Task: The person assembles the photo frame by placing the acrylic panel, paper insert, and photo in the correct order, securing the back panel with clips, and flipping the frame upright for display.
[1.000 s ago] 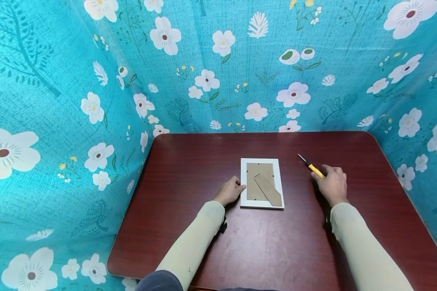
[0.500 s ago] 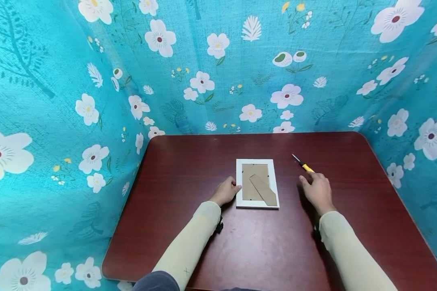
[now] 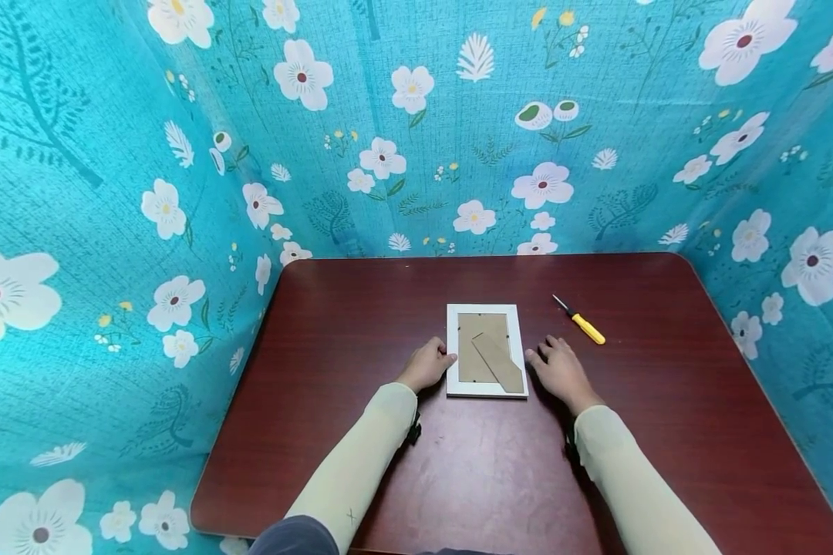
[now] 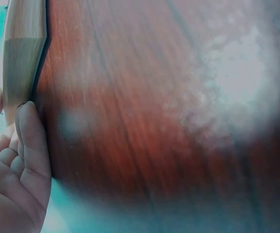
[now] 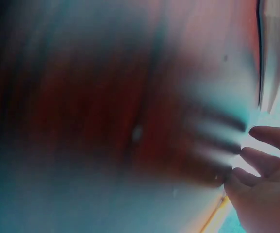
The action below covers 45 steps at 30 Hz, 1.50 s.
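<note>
A white picture frame (image 3: pixel 486 351) lies on the table with its brown backing and fold-out stand facing up, in the middle of the head view. My left hand (image 3: pixel 426 364) pinches its left edge, thumb over the border; the left wrist view shows the frame's side (image 4: pixel 23 63) between thumb and fingers. Just off the frame's right edge is my right hand (image 3: pixel 561 374), fingers loosely spread and holding nothing. Beyond that hand a yellow-handled screwdriver (image 3: pixel 586 327) rests on the table, its tip pointing to the back left; part of its handle (image 5: pixel 217 216) shows in the right wrist view.
The dark red table (image 3: pixel 347 308) has rounded corners at the back. Teal flowered cloth (image 3: pixel 416 154) hangs behind it and along both sides.
My right hand has let go of the screwdriver and moved left to the frame's right side. The screwdriver stays on the table. My left hand keeps its place at the frame.
</note>
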{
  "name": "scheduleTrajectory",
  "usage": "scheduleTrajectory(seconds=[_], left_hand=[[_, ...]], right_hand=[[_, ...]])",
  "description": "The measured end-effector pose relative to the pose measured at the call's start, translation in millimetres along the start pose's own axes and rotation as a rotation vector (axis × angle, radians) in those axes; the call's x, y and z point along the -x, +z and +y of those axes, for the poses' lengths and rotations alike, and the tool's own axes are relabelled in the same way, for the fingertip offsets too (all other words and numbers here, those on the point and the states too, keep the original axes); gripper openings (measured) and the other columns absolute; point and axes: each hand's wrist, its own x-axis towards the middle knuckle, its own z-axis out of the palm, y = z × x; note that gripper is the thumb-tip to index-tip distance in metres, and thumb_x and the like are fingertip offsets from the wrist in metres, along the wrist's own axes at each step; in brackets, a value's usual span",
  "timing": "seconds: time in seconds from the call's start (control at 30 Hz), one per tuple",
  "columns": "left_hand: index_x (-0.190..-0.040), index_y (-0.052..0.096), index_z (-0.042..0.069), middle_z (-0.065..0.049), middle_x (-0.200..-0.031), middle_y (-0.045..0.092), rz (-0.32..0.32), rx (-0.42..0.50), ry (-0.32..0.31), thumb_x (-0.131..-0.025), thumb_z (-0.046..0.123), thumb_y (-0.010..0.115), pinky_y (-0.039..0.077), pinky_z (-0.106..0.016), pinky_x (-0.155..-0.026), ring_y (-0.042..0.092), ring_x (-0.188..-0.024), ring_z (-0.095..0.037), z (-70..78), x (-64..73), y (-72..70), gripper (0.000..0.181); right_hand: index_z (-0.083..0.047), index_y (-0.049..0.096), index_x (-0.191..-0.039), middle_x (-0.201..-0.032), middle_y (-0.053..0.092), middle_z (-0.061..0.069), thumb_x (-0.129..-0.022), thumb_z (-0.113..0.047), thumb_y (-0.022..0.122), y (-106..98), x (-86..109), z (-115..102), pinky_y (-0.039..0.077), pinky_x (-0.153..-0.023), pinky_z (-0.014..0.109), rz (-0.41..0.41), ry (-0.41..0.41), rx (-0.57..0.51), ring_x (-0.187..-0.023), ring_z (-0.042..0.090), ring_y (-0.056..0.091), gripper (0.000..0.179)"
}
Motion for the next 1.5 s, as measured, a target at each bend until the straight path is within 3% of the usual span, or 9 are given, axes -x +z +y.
scheduleTrajectory(seconds=[0.17,0.33,0.83,1.1,1.5], left_hand=[[-0.103,0.057,0.013,0.005,-0.084,0.057,0.003,0.001,-0.002,-0.096,0.038,0.062,0.046,-0.033,-0.074,0.056,-0.078,-0.014,-0.4,0.9,-0.9,0.027],[-0.104,0.057,0.013,0.005,-0.084,0.058,0.011,-0.010,0.009,-0.096,0.039,0.061,0.046,-0.034,-0.075,0.056,-0.079,-0.014,-2.6,-0.6,-0.3,0.027],[-0.095,0.053,0.014,0.002,-0.081,0.058,0.019,-0.066,0.022,-0.098,0.035,0.058,0.046,-0.035,-0.073,0.056,-0.077,-0.018,5.8,3.6,0.8,0.021],[-0.090,0.052,0.014,0.005,-0.073,0.054,0.045,-0.074,0.078,-0.097,0.033,0.060,0.044,-0.032,-0.066,0.053,-0.068,-0.015,4.4,6.4,3.3,0.021],[-0.090,0.052,0.012,0.005,-0.070,0.052,0.119,-0.047,0.169,-0.097,0.027,0.061,0.043,-0.029,-0.062,0.051,-0.064,-0.013,14.5,8.8,-2.8,0.018]], right_hand=[[0.016,0.053,-0.127,-0.142,0.032,0.039,-0.103,-0.024,0.044,8,-0.2,-9,0.015,-0.110,0.059,-0.057,-0.051,0.009,-0.134,0.058,0.019,0.048],[0.011,0.060,-0.123,-0.143,0.034,0.036,-0.102,-0.023,0.046,10,0.8,-15,0.014,-0.110,0.060,-0.047,-0.085,0.008,-0.134,0.059,0.020,0.042],[0.008,0.063,-0.120,-0.144,0.035,0.034,-0.101,-0.022,0.050,10,0.7,-10,0.013,-0.109,0.061,-0.059,-0.078,-0.035,-0.134,0.058,0.018,0.038],[0.010,0.062,-0.122,-0.144,0.037,0.031,-0.102,-0.022,0.049,8,1.2,-11,0.012,-0.107,0.066,-0.048,-0.035,-0.090,-0.136,0.056,0.017,0.040],[0.006,0.055,-0.132,-0.141,0.042,0.030,-0.104,-0.030,0.046,-1,5.8,-12,0.016,-0.109,0.060,-0.011,0.001,-0.185,-0.138,0.049,0.023,0.047]])
